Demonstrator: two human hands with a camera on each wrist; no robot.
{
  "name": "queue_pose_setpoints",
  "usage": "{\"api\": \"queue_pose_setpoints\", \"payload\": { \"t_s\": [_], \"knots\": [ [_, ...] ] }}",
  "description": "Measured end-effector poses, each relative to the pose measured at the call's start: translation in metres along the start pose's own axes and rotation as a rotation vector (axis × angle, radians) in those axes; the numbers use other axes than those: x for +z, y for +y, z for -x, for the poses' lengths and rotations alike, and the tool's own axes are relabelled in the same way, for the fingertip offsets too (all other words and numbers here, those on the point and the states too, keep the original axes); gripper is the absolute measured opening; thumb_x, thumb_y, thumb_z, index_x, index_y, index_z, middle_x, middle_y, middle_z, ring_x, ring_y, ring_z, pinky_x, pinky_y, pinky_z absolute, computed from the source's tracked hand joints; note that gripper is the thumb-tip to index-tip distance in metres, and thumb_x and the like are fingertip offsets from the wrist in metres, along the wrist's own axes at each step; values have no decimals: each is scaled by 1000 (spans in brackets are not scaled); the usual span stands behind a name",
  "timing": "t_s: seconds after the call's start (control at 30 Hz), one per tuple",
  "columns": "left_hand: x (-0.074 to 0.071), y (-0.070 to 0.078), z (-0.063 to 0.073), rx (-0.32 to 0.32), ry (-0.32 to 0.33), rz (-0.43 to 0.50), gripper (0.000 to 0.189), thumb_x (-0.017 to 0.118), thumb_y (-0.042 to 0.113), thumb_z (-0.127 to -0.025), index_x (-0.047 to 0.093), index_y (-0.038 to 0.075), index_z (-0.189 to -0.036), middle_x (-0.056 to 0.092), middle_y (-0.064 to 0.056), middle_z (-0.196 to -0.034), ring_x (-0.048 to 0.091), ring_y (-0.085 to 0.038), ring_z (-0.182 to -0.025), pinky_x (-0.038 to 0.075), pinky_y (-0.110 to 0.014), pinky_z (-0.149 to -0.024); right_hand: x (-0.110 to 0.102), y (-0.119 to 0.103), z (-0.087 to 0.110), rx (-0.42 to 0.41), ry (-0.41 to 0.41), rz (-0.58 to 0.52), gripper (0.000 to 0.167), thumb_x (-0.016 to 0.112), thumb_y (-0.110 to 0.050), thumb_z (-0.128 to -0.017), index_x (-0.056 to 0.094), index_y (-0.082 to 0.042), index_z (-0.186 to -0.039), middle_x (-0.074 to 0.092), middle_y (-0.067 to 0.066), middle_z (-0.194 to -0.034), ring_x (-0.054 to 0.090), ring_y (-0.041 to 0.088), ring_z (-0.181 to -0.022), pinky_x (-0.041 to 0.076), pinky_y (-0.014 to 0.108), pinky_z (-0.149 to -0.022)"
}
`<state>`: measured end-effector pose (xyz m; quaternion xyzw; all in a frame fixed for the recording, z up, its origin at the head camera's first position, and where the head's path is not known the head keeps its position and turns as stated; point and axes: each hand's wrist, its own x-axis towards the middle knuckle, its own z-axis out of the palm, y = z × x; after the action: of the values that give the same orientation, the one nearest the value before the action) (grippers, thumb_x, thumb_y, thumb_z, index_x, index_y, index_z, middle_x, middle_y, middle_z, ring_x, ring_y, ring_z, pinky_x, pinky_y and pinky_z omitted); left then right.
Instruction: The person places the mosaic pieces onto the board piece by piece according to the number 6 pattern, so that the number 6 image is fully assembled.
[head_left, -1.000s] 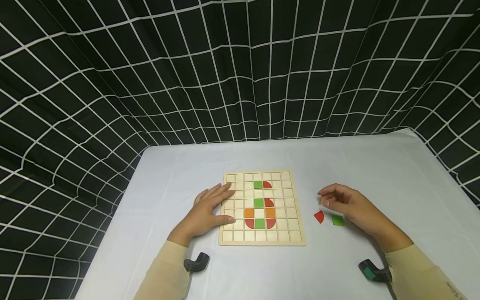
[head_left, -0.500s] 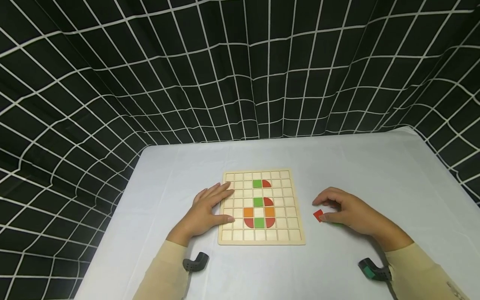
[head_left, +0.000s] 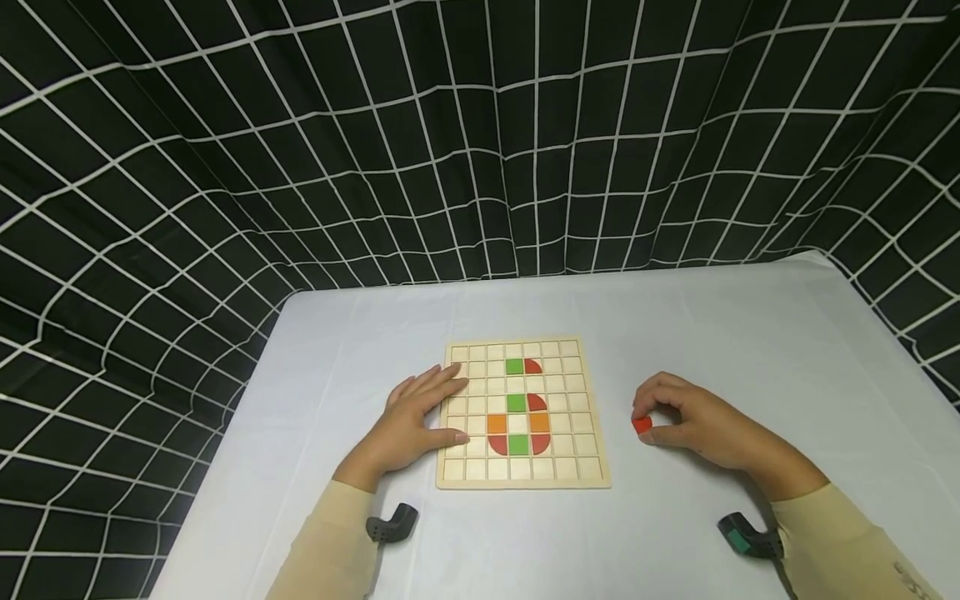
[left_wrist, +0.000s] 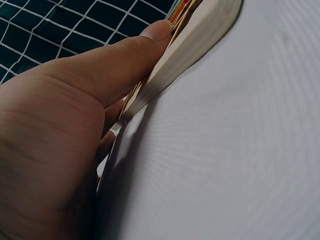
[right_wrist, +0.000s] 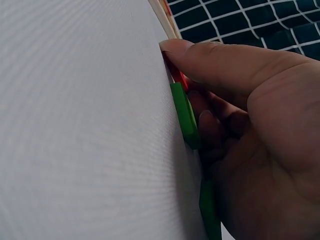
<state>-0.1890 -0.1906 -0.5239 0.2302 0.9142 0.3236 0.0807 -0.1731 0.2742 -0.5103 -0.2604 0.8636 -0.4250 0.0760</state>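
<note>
My left hand (head_left: 411,423) rests with fingers spread on the left edge of a wooden grid board (head_left: 588,471); its thumb lies over the rim in the left wrist view. To the right of the board, thumb and index finger of my right hand (head_left: 697,425) pinch a red quarter-circle tile (head_left: 642,425) at the tabletop. In the right wrist view a green tile (right_wrist: 184,117) lies close behind the red one, and a second green tile (right_wrist: 210,210) is nearer the palm. Both are hidden under the hand in the head view.
On the board sit green square tiles (head_left: 518,445), orange square tiles (head_left: 497,424) and red quarter-circle tiles (head_left: 532,366). A white cloth (head_left: 517,542) covers the table. Black curtains with a white grid (head_left: 450,167) stand behind and at the sides.
My right hand has come down over the red quarter-circle tile, and its thumb and index finger have closed on it. The green tile is now covered. My left hand stays on the board.
</note>
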Motion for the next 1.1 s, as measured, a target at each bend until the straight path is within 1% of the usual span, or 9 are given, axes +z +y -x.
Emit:
{"api": "queue_pose_setpoints", "payload": {
  "t_s": [0.2, 0.33, 0.4, 0.57, 0.7, 0.83, 1.0, 1.1],
  "knots": [
    [-1, 1, 1, -6, -1, 1, 87, 87, 50, -91, 51, 23, -165, 29, 7, -177, 17, -22, -164, 1, -51, -131, -1, -3, -1, 34, 0, 26, 22, 91, -12, -91, 74, -22, -102, 63, -6, -111, 59, 15, -106, 45, 15, -93],
    [-1, 2, 1, -7, -6, -2, 87, 87, 51, -92, 51, 23, -166, 29, 7, -177, 16, -22, -164, 1, -50, -131, 0, -4, -1, 65, 12, 57, 21, 92, -14, -90, 75, -22, -101, 62, -6, -107, 58, 14, -103, 43, 13, -93],
    [-2, 2, 2, -3, -3, -1, 87, 87, 51, -91, 51, 23, -165, 29, 6, -177, 17, -22, -164, 1, -51, -130, 1, -4, -2, 67, 18, 64, 21, 92, -13, -90, 75, -22, -100, 62, -6, -106, 58, 15, -102, 44, 14, -92],
    [-1, 1, 1, -3, -3, 3, 87, 87, 51, -92, 51, 22, -165, 29, 6, -177, 17, -22, -164, 1, -52, -130, 2, -5, -3, 92, 21, 68, 25, 91, -8, -88, 72, -21, -99, 61, -5, -104, 57, 17, -98, 48, 20, -87],
    [0, 0, 1, -9, -7, 1, 86, 87, 51, -91, 51, 23, -165, 29, 8, -177, 16, -20, -164, 1, -50, -131, 3, -8, -4, 145, 13, 60, 28, 91, -6, -87, 69, -21, -99, 61, -4, -97, 55, 20, -93, 48, 27, -79],
    [0, 0, 1, -6, -2, 4, 87, 87, 50, -91, 51, 23, -165, 29, 7, -177, 16, -21, -164, 1, -50, -131, 3, -11, -5, 184, 17, 49, 29, 90, -6, -88, 68, -21, -98, 59, -3, -89, 54, 22, -89, 47, 31, -74],
    [-1, 1, 1, -2, 0, 8, 87, 87, 50, -91, 51, 23, -165, 29, 6, -177, 17, -22, -164, 1, -52, -131, 3, -12, -4, 173, 42, 42, 27, 88, -4, -90, 69, -20, -102, 62, -5, -89, 58, 19, -87, 50, 29, -73],
    [-2, 2, 1, -2, -1, 9, 87, 87, 50, -91, 51, 22, -165, 29, 6, -177, 17, -22, -164, 1, -51, -130, 3, -12, -1, 157, 50, 36, 23, 86, -4, -93, 73, -19, -106, 66, -6, -94, 60, 16, -88, 52, 28, -75]
  ]
}}
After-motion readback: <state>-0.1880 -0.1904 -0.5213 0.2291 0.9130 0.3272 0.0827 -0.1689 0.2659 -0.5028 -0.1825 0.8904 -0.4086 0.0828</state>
